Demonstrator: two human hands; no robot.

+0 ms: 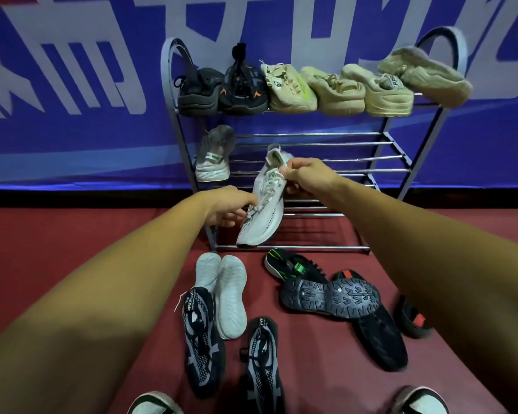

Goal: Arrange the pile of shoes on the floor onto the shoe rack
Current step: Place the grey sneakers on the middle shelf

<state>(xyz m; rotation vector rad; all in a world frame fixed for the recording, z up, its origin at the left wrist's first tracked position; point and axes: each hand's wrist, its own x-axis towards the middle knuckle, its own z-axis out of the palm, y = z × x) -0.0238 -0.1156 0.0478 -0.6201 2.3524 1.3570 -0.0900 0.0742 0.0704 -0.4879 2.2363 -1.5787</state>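
I hold a white sneaker (263, 204) in the air in front of the metal shoe rack (311, 135), toe pointing down. My left hand (231, 209) grips it near the toe and laces. My right hand (305, 176) pinches its tongue and collar. The rack's top shelf carries two dark shoes (222, 85) and several beige shoes (356, 85). One grey-white sneaker (214, 156) stands at the left end of the middle shelf. On the red floor lie a white pair (225, 291) sole up, two black patterned shoes (204, 339), and black shoes (332, 297).
A blue banner wall (72, 85) stands behind the rack. My own two shoes (153, 404) show at the bottom edge. A black slipper with a red patch (413, 321) lies at the right under my forearm. The rack's lower bars (296, 248) hold nothing.
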